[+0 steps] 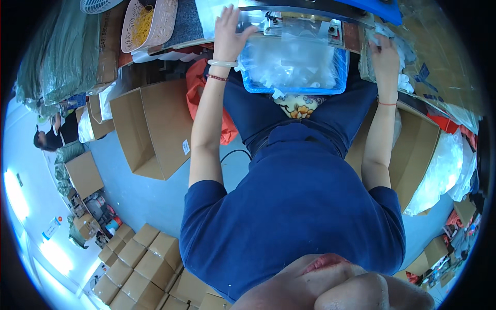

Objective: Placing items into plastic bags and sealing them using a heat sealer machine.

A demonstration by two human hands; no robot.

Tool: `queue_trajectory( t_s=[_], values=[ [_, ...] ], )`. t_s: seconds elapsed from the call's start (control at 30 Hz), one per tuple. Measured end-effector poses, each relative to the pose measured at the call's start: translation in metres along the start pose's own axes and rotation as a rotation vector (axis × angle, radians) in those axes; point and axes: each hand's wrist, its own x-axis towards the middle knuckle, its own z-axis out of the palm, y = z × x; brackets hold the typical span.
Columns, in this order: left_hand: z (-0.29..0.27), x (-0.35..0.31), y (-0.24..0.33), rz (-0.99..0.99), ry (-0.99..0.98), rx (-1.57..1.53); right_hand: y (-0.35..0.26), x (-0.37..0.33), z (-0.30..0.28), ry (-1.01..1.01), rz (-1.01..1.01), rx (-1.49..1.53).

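Observation:
My left hand (229, 35) lies with fingers and thumb spread on the work surface, beside the metal bed of a machine (305, 26) with a black and blue body. Its palm faces down, and I see nothing gripped in it. On the right, my right hand (384, 58) reaches to a pile of clear and white plastic pieces (404, 49) at a carton's edge. Its fingers are apart and slightly bent, touching or just over the pile. Between my arms, a blue-rimmed tub (294, 92) full of clear plastic pieces (289, 64) rests at my lap, under the machine's edge.
A pale openwork basket (168, 26) holds yellow rubber bands (143, 26) at the far left. Green-wrapped bundles (70, 57) stand left of it. Open cartons (155, 129) flank my legs, with a red bag (227, 126) beside my left thigh. Another person (62, 129) is at far left.

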Motion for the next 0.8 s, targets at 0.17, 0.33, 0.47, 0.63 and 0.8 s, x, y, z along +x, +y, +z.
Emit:
queue_trajectory(
  t_s=[0.17,0.33,0.47,0.63,0.8],
  values=[
    [-0.009,-0.034,-0.009,-0.117,0.046,-0.08,-0.048,-0.016,-0.053,0.087,0.012,0.29],
    [-0.041,-0.033,0.033,-0.418,-0.04,-0.382,-0.119,-0.046,-0.042,-0.313,-0.067,0.711],
    [-0.058,-0.022,0.076,-0.49,-0.174,-0.567,-0.138,-0.045,-0.035,-0.32,-0.11,0.882],
    [-0.057,-0.011,0.103,-0.553,-0.29,-0.867,-0.139,-0.027,-0.06,-0.197,-0.351,0.759],
    [-0.049,-0.01,0.102,-0.556,-0.666,-1.047,-0.125,-0.006,-0.067,-0.442,-0.475,0.49]
  ],
)
